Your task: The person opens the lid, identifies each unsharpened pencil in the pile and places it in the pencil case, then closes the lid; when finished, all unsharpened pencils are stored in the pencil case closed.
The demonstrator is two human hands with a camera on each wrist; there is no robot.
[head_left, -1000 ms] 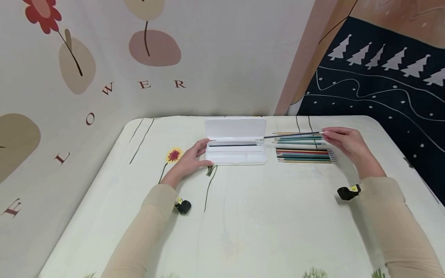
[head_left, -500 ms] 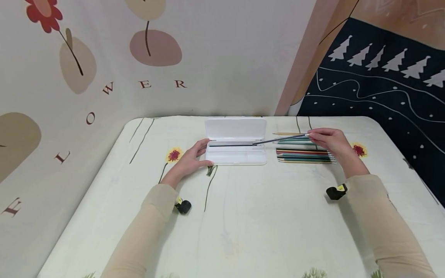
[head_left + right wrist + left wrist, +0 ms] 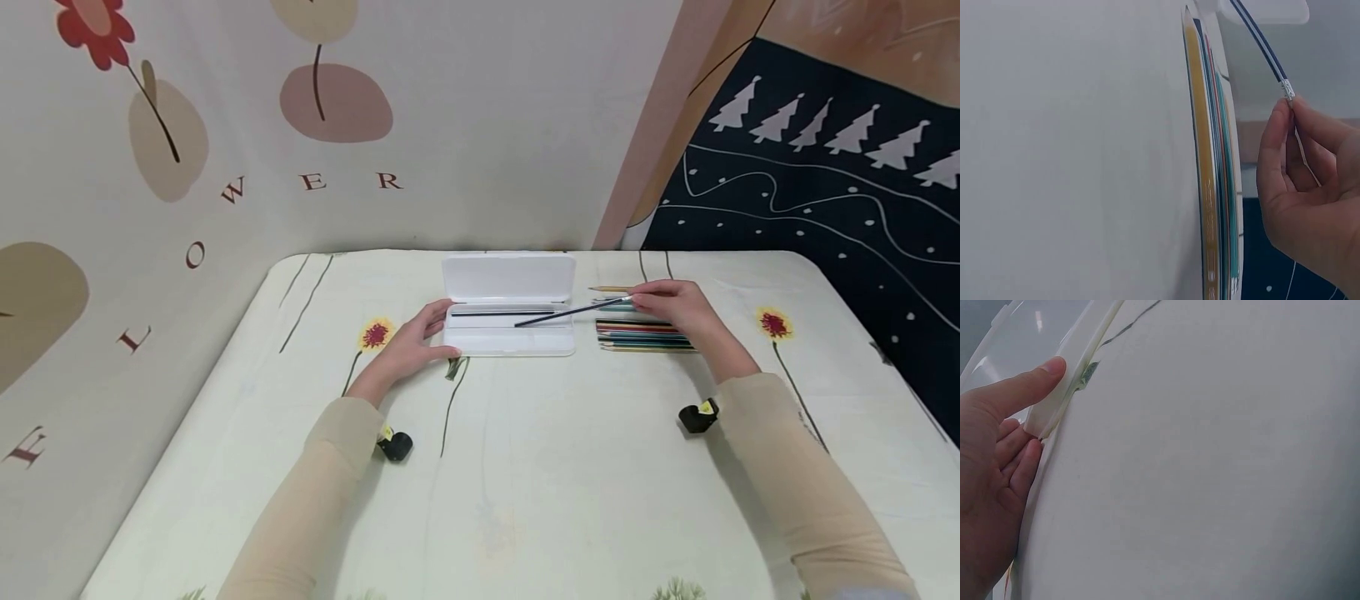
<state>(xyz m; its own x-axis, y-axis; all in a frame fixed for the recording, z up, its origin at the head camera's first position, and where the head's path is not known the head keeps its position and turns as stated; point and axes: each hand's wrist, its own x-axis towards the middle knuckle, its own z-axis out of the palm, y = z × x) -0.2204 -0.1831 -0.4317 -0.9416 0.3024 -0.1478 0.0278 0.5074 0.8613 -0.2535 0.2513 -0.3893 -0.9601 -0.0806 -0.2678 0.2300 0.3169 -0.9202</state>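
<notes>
An open white pencil case (image 3: 510,341) stands on the table, its lid (image 3: 510,277) raised at the back. One dark pencil (image 3: 487,314) lies along its rear part. My left hand (image 3: 411,343) grips the case's left end; in the left wrist view the thumb (image 3: 1029,387) lies over the rim and the fingers are at the outer end. My right hand (image 3: 675,307) pinches a dark striped pencil (image 3: 562,315) at its metal-banded end (image 3: 1287,89). This pencil slants left and down, its far tip over the case's interior.
To the case's right lies a row of several coloured pencils (image 3: 645,335), partly hidden by my right hand. Behind it are a few green pencils (image 3: 617,305) and a tan pencil (image 3: 606,288). A patterned cloth (image 3: 525,483) covers the table; a curtain stands behind.
My right hand has moved left with the striped pencil, whose tip has gone from the case's right edge to over its interior. The left hand has stayed on the case.
</notes>
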